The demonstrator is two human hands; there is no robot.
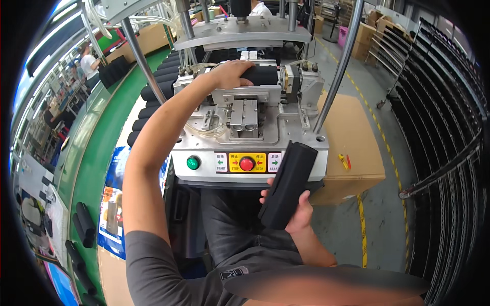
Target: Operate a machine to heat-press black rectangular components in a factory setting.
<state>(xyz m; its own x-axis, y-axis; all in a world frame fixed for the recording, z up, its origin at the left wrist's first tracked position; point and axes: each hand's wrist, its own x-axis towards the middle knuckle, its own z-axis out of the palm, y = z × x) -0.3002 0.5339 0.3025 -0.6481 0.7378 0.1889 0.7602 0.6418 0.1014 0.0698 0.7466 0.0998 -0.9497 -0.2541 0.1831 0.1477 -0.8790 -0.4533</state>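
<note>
The right hand (301, 217) is wrapped around the lower half of a black tube (288, 186), its palm at about four o'clock on the tube and the fingertips showing at nine o'clock. The grip is closed on it, and the tube's free end slants up toward one o'clock, in front of the machine (204, 144) and to the right of the red button (247, 163).

The left hand (230, 75) reaches toward twelve o'clock, into the machine, and lies over the left end of a black roll (266, 75) in the metal holder (255, 95). Its thumb and fingers are spread apart around that end; whether they grasp it or only rest there, I cannot tell. The roll sticks out from them toward three o'clock.

The green button (193, 162) sits at nine o'clock from the red one. More black rolls (148, 93) line up at ten o'clock from it, and a cardboard box (352, 122) stands at two o'clock.
</note>
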